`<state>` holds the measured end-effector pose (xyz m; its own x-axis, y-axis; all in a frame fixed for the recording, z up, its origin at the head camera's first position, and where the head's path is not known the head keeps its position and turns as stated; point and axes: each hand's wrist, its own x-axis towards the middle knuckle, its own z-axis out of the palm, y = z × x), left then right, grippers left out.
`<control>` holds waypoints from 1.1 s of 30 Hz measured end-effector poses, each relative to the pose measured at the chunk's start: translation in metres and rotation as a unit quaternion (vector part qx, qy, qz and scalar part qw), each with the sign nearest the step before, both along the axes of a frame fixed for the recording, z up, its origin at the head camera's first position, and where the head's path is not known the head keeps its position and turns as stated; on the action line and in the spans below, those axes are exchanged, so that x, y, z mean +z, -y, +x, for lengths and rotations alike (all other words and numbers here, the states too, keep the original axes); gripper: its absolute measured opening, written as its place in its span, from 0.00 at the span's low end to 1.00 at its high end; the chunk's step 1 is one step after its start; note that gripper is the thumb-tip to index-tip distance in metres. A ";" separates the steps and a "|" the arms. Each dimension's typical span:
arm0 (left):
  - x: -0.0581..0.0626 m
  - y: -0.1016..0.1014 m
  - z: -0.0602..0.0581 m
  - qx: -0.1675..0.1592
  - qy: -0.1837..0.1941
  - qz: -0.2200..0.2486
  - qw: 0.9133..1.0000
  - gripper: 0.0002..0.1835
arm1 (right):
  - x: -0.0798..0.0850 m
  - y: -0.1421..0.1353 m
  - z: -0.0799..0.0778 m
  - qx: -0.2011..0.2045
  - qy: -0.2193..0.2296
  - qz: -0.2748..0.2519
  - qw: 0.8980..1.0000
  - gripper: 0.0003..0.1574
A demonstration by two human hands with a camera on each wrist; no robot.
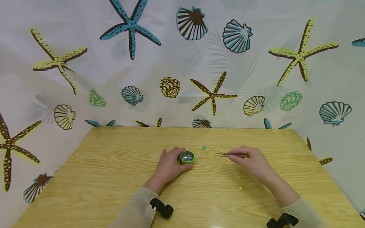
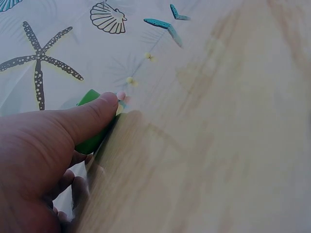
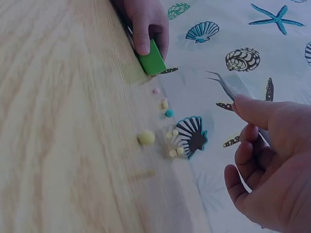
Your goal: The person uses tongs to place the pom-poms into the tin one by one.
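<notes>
My left hand [image 1: 169,165] grips a small round green container [image 1: 186,162], thumb on its near side and fingers behind. The container stands upright on the wooden table [image 1: 114,190], showing a shiny metallic inside with a bit of blue in it. In the left wrist view the thumb presses against the green wall [image 2: 90,141]. To the right, my right hand [image 1: 253,162] pinches thin metal tweezers [image 1: 238,155]. Their fine bent tips point left toward the container, slightly apart with nothing between them, as the right wrist view also shows.
Small balls lie between and behind the hands: a blue one [image 1: 203,147], a pink one [image 1: 200,156], another pink one [image 1: 191,141] and several yellow ones [image 1: 212,147]. A lone yellow ball [image 1: 240,188] sits nearer the front. Behind the table hangs a shell-patterned cloth [image 1: 159,110].
</notes>
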<state>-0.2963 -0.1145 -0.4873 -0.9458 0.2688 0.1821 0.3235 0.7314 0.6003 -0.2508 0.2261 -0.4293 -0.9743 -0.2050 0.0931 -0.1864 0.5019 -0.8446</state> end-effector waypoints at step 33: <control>0.001 -0.001 0.001 -0.003 0.002 -0.009 1.000 0.39 | -0.017 -0.100 0.024 0.175 0.042 0.005 0.984 0.12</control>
<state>-0.2955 -0.1132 -0.4864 -0.9448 0.2780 0.1732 0.3257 0.7401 0.5883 -0.2264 0.3265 -0.4462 -0.8486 -0.5289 0.0122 -0.2795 0.4287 -0.8591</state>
